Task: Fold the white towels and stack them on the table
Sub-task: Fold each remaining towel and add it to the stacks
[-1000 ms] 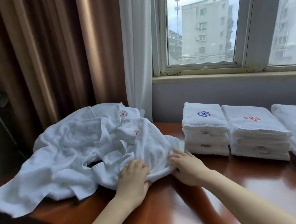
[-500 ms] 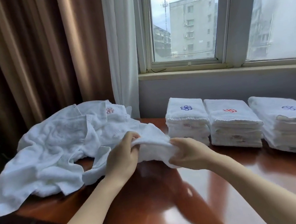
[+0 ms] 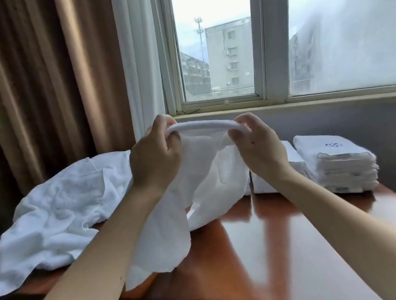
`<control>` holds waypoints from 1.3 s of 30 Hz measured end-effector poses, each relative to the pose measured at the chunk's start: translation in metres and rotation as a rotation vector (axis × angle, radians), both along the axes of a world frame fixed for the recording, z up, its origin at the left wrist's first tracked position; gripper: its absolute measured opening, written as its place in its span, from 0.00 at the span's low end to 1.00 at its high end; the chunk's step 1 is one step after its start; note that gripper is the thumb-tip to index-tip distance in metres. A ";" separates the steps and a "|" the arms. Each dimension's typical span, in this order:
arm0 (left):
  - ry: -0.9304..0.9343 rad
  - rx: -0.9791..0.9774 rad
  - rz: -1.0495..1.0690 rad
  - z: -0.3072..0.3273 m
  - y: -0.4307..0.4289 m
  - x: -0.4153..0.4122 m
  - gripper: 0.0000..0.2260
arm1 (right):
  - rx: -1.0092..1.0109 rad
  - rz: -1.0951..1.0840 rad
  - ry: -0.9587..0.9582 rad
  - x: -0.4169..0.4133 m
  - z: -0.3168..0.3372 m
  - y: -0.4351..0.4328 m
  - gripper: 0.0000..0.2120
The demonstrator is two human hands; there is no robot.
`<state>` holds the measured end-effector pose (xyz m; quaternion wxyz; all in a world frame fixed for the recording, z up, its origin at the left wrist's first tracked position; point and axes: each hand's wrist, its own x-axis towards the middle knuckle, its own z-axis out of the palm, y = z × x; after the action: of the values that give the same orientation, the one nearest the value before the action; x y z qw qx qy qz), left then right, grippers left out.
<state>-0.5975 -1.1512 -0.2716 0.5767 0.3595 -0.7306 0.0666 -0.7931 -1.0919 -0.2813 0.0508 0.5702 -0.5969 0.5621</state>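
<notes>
The left hand point(image 3: 154, 159) and the right hand point(image 3: 255, 147) each pinch the upper edge of one white towel point(image 3: 203, 177) and hold it up above the surface point(image 3: 282, 240). The two hands are close to each other, with only a short band of the hem stretched between them. The rest of the towel hangs down crumpled, and its lower end seems to reach the surface on the near side. At the left lies the pile of unfolded towels point(image 3: 59, 211); at the far right stand the folded stacks point(image 3: 335, 165), one partly hidden behind the right hand. I judge that the step in hand is opening out a new towel, before any fold is made. The next move calls for sliding the hands apart along the hem to its corners, so that the cloth hangs flat, then laying it down between pile and stacks.
</notes>
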 end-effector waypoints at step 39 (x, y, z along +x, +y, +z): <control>-1.012 0.724 -0.231 -0.149 -0.013 -0.109 0.12 | 0.977 -0.052 0.305 -0.081 -0.147 0.026 0.27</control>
<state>-0.7062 -1.1640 -0.4203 0.0050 0.3745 -0.9233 -0.0856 -0.8737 -1.0659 -0.4287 -0.1213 0.5878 -0.7898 0.1263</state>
